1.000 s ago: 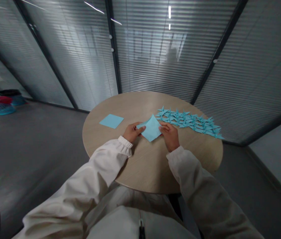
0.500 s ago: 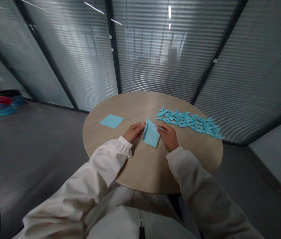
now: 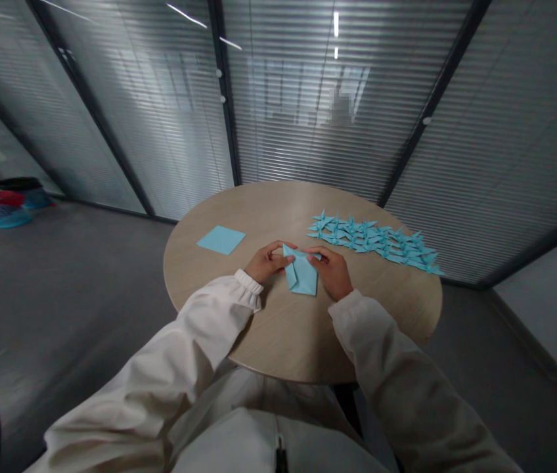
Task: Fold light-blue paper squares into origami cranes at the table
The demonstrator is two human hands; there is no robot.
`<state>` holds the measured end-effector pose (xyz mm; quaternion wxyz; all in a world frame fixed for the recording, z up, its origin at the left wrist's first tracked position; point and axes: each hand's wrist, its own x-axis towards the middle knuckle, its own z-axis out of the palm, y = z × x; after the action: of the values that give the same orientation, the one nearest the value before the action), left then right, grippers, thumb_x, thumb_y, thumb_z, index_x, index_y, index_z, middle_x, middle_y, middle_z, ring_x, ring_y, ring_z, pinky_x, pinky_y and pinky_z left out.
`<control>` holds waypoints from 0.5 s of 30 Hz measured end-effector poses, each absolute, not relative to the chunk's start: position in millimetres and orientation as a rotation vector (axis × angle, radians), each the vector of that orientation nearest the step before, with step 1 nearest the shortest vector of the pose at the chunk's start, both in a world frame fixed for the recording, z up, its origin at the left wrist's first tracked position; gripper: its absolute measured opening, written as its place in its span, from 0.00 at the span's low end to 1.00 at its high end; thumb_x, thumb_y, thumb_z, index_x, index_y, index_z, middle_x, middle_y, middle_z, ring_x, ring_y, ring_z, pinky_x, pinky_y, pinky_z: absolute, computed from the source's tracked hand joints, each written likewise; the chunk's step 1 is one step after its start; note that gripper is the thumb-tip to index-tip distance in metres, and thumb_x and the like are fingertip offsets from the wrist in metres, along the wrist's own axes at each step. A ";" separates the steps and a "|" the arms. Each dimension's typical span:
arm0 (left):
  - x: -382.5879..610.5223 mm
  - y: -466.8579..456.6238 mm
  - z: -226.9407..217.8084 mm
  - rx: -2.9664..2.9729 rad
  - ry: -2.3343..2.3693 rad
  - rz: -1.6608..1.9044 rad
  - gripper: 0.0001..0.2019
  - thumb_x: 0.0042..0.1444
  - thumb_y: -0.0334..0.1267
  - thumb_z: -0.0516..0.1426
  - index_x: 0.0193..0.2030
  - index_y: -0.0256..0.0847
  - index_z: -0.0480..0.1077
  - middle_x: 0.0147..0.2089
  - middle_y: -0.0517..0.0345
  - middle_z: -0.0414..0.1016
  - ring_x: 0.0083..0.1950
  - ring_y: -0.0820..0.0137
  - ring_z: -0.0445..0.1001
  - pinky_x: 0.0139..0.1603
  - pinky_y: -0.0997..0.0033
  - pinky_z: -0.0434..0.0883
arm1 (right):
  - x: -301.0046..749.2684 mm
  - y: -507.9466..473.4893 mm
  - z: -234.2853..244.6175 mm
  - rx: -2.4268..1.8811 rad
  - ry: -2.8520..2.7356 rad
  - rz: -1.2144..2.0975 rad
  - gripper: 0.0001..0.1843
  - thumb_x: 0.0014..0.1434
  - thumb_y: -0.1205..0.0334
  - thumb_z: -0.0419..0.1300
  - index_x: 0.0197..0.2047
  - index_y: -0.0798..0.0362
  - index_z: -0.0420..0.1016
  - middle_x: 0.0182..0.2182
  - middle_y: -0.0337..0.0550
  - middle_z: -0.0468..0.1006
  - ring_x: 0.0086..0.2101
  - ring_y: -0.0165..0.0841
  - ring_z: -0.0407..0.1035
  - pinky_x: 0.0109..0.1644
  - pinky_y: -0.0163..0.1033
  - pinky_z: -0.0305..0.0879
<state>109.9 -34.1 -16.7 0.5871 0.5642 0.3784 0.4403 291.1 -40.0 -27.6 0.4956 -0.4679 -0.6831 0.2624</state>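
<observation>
Folded blue paper [image 3: 304, 279], held between both hands near the middle of a round, wood-toned worktop [image 3: 278, 341]. Its upper left corner comes to a point, and a narrow flap lies along its left side; whether its lower edge touches the surface cannot be told. Left hand [image 3: 261, 266]: fingers [image 3: 282, 262] pinched on the upper left of the paper, thumb in front. Right hand [image 3: 336, 272]: fingers pinched on the upper right, thumb likewise in front. Blue square sheet [image 3: 221, 240]: lying flat, left of the left hand and apart from it. Folded blue paper figures [image 3: 376, 240]: set close together in rows, beyond the right hand and extending to its right. Pale sleeves [image 3: 194, 328] extend down to both hands. Slatted blinds [image 3: 308, 148] stand behind the worktop.
</observation>
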 end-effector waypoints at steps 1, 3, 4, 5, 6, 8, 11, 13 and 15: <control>110.3 -34.8 -16.2 1.317 0.882 1.024 0.25 0.38 0.43 0.65 0.44 0.35 0.67 0.23 0.65 0.70 0.24 0.78 0.67 0.28 0.77 0.67 | 291.1 -40.4 -27.3 -1.135 -1.656 0.636 0.12 0.52 0.60 0.55 0.37 0.52 0.76 0.29 0.39 0.75 0.23 0.28 0.59 0.28 0.33 0.57; 111.1 -35.6 -15.6 1.328 0.872 1.014 0.23 0.38 0.43 0.65 0.40 0.36 0.67 0.21 0.66 0.68 0.23 0.78 0.67 0.28 0.77 0.67 | 291.1 -40.5 -27.2 -1.134 -1.652 0.643 0.12 0.51 0.60 0.55 0.37 0.51 0.76 0.29 0.39 0.75 0.25 0.29 0.60 0.29 0.33 0.57; 111.3 -35.6 -15.5 1.339 0.870 1.009 0.22 0.37 0.43 0.65 0.38 0.35 0.66 0.20 0.67 0.67 0.22 0.78 0.67 0.27 0.77 0.67 | 290.9 -40.2 -27.7 -1.130 -1.643 0.650 0.12 0.51 0.60 0.55 0.38 0.51 0.76 0.29 0.39 0.74 0.25 0.29 0.61 0.29 0.33 0.58; 111.4 -35.3 -15.6 1.353 0.872 1.009 0.21 0.37 0.44 0.65 0.36 0.35 0.66 0.19 0.67 0.67 0.22 0.78 0.67 0.27 0.77 0.67 | 290.6 -39.6 -28.5 -1.125 -1.626 0.655 0.13 0.50 0.59 0.56 0.39 0.51 0.75 0.29 0.39 0.74 0.26 0.30 0.62 0.29 0.34 0.59; 111.2 -34.8 -15.8 1.369 0.881 1.015 0.20 0.37 0.44 0.65 0.35 0.35 0.66 0.18 0.67 0.66 0.21 0.78 0.66 0.26 0.77 0.66 | 290.3 -38.9 -29.5 -1.122 -1.604 0.661 0.14 0.50 0.59 0.56 0.40 0.50 0.75 0.28 0.39 0.74 0.26 0.30 0.63 0.30 0.34 0.60; 110.3 -33.1 -16.2 1.393 0.911 1.046 0.20 0.37 0.45 0.65 0.34 0.35 0.67 0.17 0.67 0.65 0.20 0.79 0.65 0.25 0.78 0.65 | 289.4 -36.9 -31.8 -1.122 -1.550 0.685 0.17 0.49 0.58 0.57 0.43 0.50 0.72 0.28 0.38 0.73 0.27 0.30 0.65 0.30 0.34 0.61; 108.1 -30.0 -17.4 1.387 0.960 1.128 0.20 0.37 0.45 0.65 0.34 0.35 0.67 0.16 0.68 0.64 0.19 0.80 0.63 0.23 0.79 0.63 | 288.6 -34.4 -34.3 -1.139 -1.485 0.763 0.19 0.47 0.56 0.58 0.44 0.52 0.70 0.26 0.38 0.72 0.27 0.30 0.66 0.30 0.35 0.62; 107.0 -28.5 -18.4 1.374 0.977 1.171 0.20 0.37 0.46 0.64 0.34 0.35 0.67 0.16 0.69 0.62 0.18 0.80 0.62 0.23 0.79 0.63 | 289.0 -33.3 -34.8 -1.176 -1.443 0.787 0.18 0.47 0.56 0.59 0.41 0.53 0.70 0.26 0.38 0.73 0.27 0.31 0.67 0.31 0.35 0.62; 106.7 -28.0 -19.0 1.398 0.994 1.185 0.19 0.38 0.46 0.64 0.34 0.35 0.68 0.15 0.70 0.60 0.17 0.81 0.59 0.22 0.80 0.61 | 290.0 -32.4 -34.9 -1.222 -1.398 0.760 0.14 0.46 0.55 0.59 0.36 0.53 0.70 0.25 0.38 0.73 0.27 0.31 0.67 0.32 0.36 0.63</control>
<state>106.7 -28.0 -19.0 0.5040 0.5791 0.4118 0.4909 290.0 -32.4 -34.9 0.5376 -0.5136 -0.5876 0.3193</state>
